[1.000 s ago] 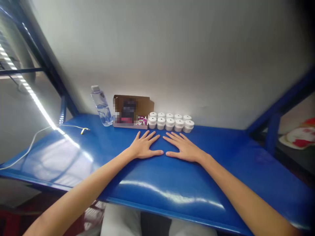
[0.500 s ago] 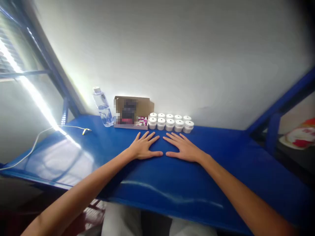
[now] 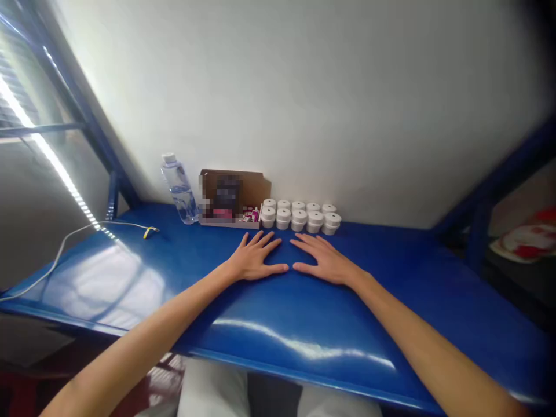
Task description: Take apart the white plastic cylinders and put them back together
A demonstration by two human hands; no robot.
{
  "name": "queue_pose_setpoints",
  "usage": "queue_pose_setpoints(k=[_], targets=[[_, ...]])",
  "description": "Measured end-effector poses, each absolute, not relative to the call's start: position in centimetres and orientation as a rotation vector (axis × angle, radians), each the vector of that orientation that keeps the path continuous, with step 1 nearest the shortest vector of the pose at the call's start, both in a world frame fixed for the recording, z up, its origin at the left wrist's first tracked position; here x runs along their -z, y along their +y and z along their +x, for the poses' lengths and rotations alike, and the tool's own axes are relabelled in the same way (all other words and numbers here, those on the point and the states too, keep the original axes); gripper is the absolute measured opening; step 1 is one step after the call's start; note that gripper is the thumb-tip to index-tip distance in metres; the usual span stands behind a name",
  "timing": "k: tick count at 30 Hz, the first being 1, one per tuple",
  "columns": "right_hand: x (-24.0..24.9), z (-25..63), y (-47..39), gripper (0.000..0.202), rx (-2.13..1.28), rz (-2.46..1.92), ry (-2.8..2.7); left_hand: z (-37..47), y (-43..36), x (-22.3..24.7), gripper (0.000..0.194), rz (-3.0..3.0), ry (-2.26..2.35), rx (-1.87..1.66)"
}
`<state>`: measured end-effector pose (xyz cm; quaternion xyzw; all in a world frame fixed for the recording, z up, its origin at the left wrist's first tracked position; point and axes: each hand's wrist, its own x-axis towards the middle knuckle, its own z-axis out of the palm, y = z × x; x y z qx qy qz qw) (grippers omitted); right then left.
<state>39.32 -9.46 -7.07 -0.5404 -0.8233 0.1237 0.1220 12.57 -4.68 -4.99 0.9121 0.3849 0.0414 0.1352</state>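
Observation:
My left hand (image 3: 256, 258) lies palm down on the blue table (image 3: 269, 313), its fingers spread and holding nothing. Opposite it, my right hand (image 3: 324, 259) rests flat on the same surface, fingers apart; the two thumb tips nearly meet. Just beyond my fingertips stand two rows of white lidded jars (image 3: 299, 219), each lid with a dark spot on top. Left of the jars is an open cardboard box (image 3: 256, 186) holding small pink-and-white packets (image 3: 249, 216). Part of the box's contents is blurred out.
A clear water bottle (image 3: 180, 194) with a white cap leans slightly near the box. On the left a white cable (image 3: 65, 240) with a yellow tag crosses the table. Blue frame posts (image 3: 499, 185) rise at both sides, and a pale wall (image 3: 304, 104) stands behind.
Both hands stay nearly where they were; the right fingers sit slightly closer together. The view shifts a little, and the lighting differs, with a brighter reflection on the table's front.

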Motion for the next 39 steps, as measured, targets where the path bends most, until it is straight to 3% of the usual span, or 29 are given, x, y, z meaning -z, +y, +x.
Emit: queue_pose_setpoints(k=[7,11,14,19,25,31,39], targets=[[7.4,40.1,-8.5,0.056,0.055,-1.522,-2.063,12.6,-4.2,5.1,0.079,2.646,1.150,-0.204],[7.3,41.6,-8.2,0.063,0.269,-1.696,-1.797,12.5,-4.0,5.4,0.073,2.650,1.157,-0.267],[7.2,42.8,-8.2,0.064,0.193,-1.816,-1.754,12.4,-3.9,5.6,0.068,2.642,1.166,-0.314],[6.0,42.2,-9.1,0.041,0.143,-1.853,-1.655,12.4,-4.2,5.4,0.063,2.666,1.113,-0.399],[5.4,37.6,-10.6,0.038,-0.276,-1.385,-1.942,13.3,-5.7,4.9,0.070,2.700,0.922,-0.504],[5.9,34.7,-11.5,0.036,-0.609,-1.111,-1.907,13.7,-5.8,5.3,0.043,2.651,0.914,-0.560],[4.9,34.9,-11.9,0.037,-0.474,-1.264,-1.832,13.7,-6.5,4.5,0.046,2.488,0.870,-0.643]])
